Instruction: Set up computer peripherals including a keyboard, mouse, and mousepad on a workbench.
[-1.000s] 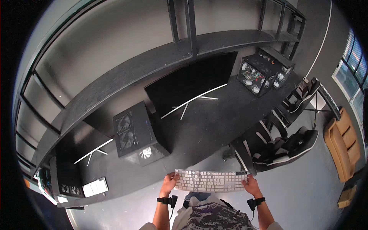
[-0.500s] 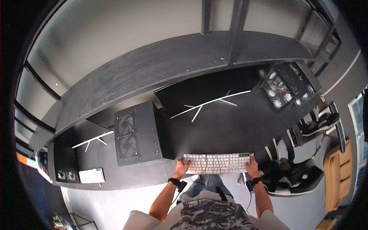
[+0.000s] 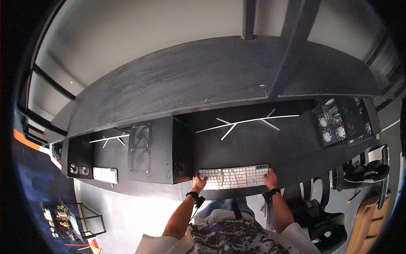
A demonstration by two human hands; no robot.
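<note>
Item: keyboard (image 3: 235, 177), white, full-length, one. Location: at the front edge of the bench (image 3: 279, 148), long side roughly along that edge; whether its underside touches the surface cannot be told.

Hold: left hand (image 3: 199, 183), fingers clamped on the left end; right hand (image 3: 270, 179), fingers clamped on the right end. Undersides of both grips hidden.

Handling, as judged: keep both ends at one height and move both hands together, so the board neither twists nor drops a corner. Grip by the end edges, thumbs off the keys. A pale strand, perhaps a cable, seems to cross the keys; best kept from being trapped beneath.

Surroundings: black computer case (image 3: 160, 156), near the left hand; leave that knuckle side room. White monitor stand (image 3: 247, 122), behind the keyboard, bare bench between. Second case with white fans (image 3: 332, 122), far right, well apart. Black shelf (image 3: 177, 80), overhanging the rear; mind head and forearms.
</note>
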